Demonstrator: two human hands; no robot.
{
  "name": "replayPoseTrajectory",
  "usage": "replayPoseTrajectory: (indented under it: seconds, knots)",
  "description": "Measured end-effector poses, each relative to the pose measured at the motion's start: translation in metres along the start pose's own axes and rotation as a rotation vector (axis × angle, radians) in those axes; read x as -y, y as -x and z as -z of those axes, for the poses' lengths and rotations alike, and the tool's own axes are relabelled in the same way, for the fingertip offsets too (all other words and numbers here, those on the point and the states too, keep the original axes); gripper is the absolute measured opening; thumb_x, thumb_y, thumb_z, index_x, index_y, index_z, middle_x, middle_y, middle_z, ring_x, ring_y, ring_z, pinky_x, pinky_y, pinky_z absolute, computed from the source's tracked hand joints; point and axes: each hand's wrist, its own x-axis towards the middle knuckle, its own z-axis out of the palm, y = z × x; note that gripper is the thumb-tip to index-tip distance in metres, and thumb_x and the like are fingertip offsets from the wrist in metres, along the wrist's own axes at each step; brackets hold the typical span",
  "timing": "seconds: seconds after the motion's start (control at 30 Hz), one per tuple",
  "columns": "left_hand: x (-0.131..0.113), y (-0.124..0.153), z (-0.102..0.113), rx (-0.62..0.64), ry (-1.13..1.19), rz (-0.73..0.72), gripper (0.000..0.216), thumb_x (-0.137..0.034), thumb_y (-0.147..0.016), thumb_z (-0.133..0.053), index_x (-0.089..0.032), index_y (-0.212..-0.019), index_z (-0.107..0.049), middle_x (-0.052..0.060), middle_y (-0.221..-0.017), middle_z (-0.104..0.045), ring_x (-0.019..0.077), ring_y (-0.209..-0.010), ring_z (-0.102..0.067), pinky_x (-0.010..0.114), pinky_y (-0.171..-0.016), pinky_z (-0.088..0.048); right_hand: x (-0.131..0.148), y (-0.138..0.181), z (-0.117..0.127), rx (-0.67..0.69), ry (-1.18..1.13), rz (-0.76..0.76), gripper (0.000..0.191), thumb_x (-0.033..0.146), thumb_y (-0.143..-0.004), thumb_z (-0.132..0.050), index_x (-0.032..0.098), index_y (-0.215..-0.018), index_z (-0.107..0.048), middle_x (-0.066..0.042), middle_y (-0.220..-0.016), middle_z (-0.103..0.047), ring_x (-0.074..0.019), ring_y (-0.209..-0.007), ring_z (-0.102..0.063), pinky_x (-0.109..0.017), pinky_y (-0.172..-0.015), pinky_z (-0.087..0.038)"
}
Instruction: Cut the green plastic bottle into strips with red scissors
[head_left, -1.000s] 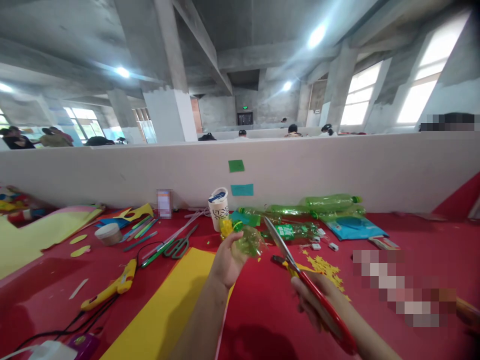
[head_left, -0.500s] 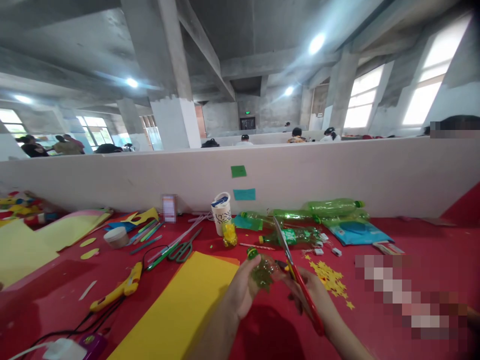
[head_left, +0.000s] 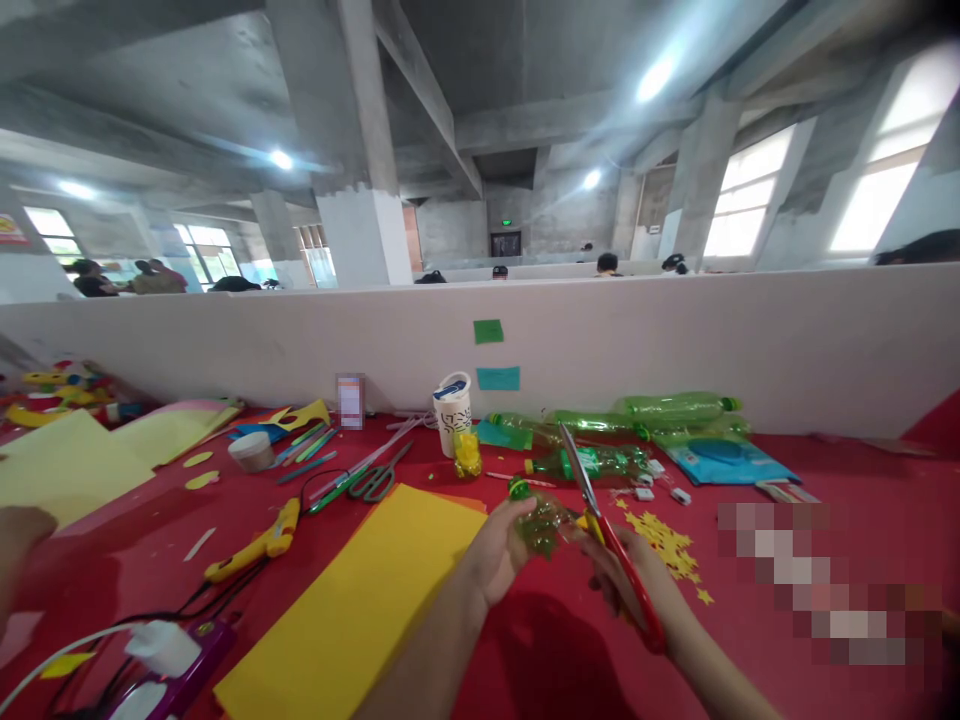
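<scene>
My left hand [head_left: 501, 552] grips the top part of a cut green plastic bottle [head_left: 541, 525] by its capped end. The green cap [head_left: 517, 487] points up and away from me. In my right hand [head_left: 626, 570] is a pair of scissors [head_left: 616, 555] with red handles and yellow inner grips, its long blades pointing up and away. The fingers of my right hand are close to the bottle piece's cut end; whether they touch it I cannot tell. Under my left forearm lies yellow paper [head_left: 360, 610]. To the right are small yellow paper stars [head_left: 664, 540].
Green bottles [head_left: 592, 463] lie along the white partition [head_left: 300, 330], beside a white cup [head_left: 452, 420] and a blue packet [head_left: 731, 462]. At left are grey scissors [head_left: 375, 482], a yellow glue gun [head_left: 262, 545] with cables, and a power strip [head_left: 187, 670]. Another person's hand [head_left: 22, 545] shows at the left edge.
The view has shifted, so the table things appear a little farther right. Another person's hand has come in at the left edge. Both my hands keep their holds.
</scene>
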Motion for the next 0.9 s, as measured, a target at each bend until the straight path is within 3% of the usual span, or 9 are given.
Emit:
replayPoseTrajectory:
  seconds: [0.13,0.23,0.37,0.43,0.5,0.57,0.63,0.8,0.9]
  knots:
    - [-0.021,-0.008,-0.016,0.034,0.018,-0.032,0.023,-0.03,-0.081,-0.061,-0.009,-0.088,-0.066,0.007,-0.078,-0.07,0.0152,-0.069,-0.065,0.026,-0.065,-0.049,0.013,0.007,0.008,0.053,-0.051,0.043,0.034,0.051,-0.079,-0.058,0.022,-0.067,-0.047,0.012,-0.031,-0.04,-0.0099,-0.028,-0.043,-0.027,-0.054,-0.049]
    - [-0.041,-0.011,-0.025,0.093,0.013,-0.097,0.019,-0.024,-0.08,-0.06,-0.01,-0.09,-0.067,0.009,-0.086,-0.072,0.0177,-0.079,-0.067,0.028,-0.074,-0.051,0.021,0.012,0.017,0.146,-0.141,0.034,0.044,0.062,-0.082,-0.049,0.02,-0.07,-0.05,0.012,-0.033,-0.039,-0.0079,-0.028,-0.038,-0.03,-0.06,-0.049]
    - [-0.062,-0.014,-0.029,0.122,0.083,-0.2,0.02,-0.024,-0.081,-0.059,-0.011,-0.094,-0.066,0.008,-0.09,-0.072,0.0195,-0.087,-0.067,0.032,-0.081,-0.052,0.033,0.02,0.033,0.326,0.041,0.089,0.051,0.069,-0.078,-0.051,0.018,-0.072,-0.05,0.007,-0.042,-0.047,-0.0086,-0.037,-0.044,-0.024,-0.052,-0.041]
    - [-0.068,-0.015,-0.03,0.124,0.092,-0.24,0.021,-0.025,-0.082,-0.059,-0.011,-0.097,-0.065,0.008,-0.091,-0.072,0.0198,-0.089,-0.067,0.033,-0.083,-0.052,0.042,0.027,0.04,0.408,0.104,0.116,0.053,0.07,-0.076,-0.052,0.018,-0.077,-0.051,0.007,-0.045,-0.047,-0.0072,-0.038,-0.039,-0.021,-0.045,-0.034]
    - [-0.071,-0.013,-0.031,0.101,0.096,-0.252,0.02,-0.025,-0.083,-0.058,-0.011,-0.096,-0.064,0.008,-0.09,-0.072,0.0199,-0.088,-0.067,0.034,-0.083,-0.052,0.052,0.035,0.044,0.391,0.128,0.087,0.058,0.076,-0.075,-0.046,0.019,-0.079,-0.05,0.008,-0.042,-0.042,-0.0081,-0.039,-0.037,-0.02,-0.042,-0.031]
    - [-0.072,-0.011,-0.032,0.058,0.103,-0.244,0.019,-0.027,-0.085,-0.057,-0.012,-0.094,-0.064,0.008,-0.088,-0.072,0.0203,-0.088,-0.068,0.035,-0.083,-0.053,0.06,0.044,0.047,0.281,0.192,0.055,0.057,0.077,-0.077,-0.041,0.02,-0.074,-0.048,0.008,-0.04,-0.038,-0.0099,-0.043,-0.042,-0.02,-0.044,-0.031]
    - [-0.073,-0.009,-0.031,0.01,0.113,-0.253,0.019,-0.029,-0.085,-0.056,-0.012,-0.092,-0.063,0.008,-0.086,-0.072,0.0207,-0.087,-0.068,0.035,-0.082,-0.054,0.063,0.049,0.047,0.233,0.254,0.005,0.061,0.081,-0.073,-0.041,0.02,-0.072,-0.047,0.008,-0.046,-0.041,-0.0062,-0.039,-0.037,-0.019,-0.042,-0.026]
    - [-0.073,-0.008,-0.024,-0.02,0.123,-0.26,0.019,-0.027,-0.084,-0.057,-0.012,-0.095,-0.063,0.008,-0.086,-0.072,0.0202,-0.086,-0.068,0.034,-0.081,-0.054,0.055,0.051,0.039,0.234,0.351,-0.056,0.065,0.085,-0.066,-0.042,0.02,-0.067,-0.047,0.005,-0.052,-0.048,-0.0047,-0.035,-0.038,-0.019,-0.037,-0.026]
    - [-0.07,-0.009,-0.023,-0.025,0.107,-0.283,0.02,-0.026,-0.082,-0.061,-0.012,-0.096,-0.063,0.008,-0.087,-0.072,0.0198,-0.085,-0.068,0.033,-0.082,-0.054,0.048,0.051,0.038,0.209,0.333,-0.129,0.063,0.083,-0.069,-0.042,0.02,-0.071,-0.049,0.005,-0.05,-0.049,-0.0057,-0.038,-0.04,-0.019,-0.043,-0.034]
